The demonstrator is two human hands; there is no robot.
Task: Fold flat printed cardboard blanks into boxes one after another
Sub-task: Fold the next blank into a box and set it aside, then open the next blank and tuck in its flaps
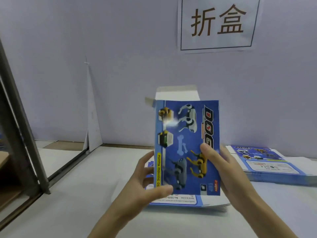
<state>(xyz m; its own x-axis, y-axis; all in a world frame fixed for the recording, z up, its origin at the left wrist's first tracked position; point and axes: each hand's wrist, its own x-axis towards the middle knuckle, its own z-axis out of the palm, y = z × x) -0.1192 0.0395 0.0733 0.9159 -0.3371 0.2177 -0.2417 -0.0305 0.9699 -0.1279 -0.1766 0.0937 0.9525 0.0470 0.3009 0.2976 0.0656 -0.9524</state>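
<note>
Fingers (145,161) of the left hand (149,184) curl behind the lower left edge of the blue dog-print box blank (187,143), with the thumb pinching its front. The blank is held upright above the table, its white top flaps (177,93) standing open. The right hand (229,170) grips the right edge the same way, thumb on the print and fingers behind.

The step looks like squaring the sleeve. Press the two held edges toward each other so the creases pop evenly, then tuck the flaps without bending the face.

A metal post (17,117) stands at the left, with a white card strip (92,117) leaning against the pale wall (51,66). On the white table (85,194) a stack of flat blanks (188,201) lies under the hands, and a second stack (274,167) lies to the right. A sign (217,23) reading 折盒 hangs above.
</note>
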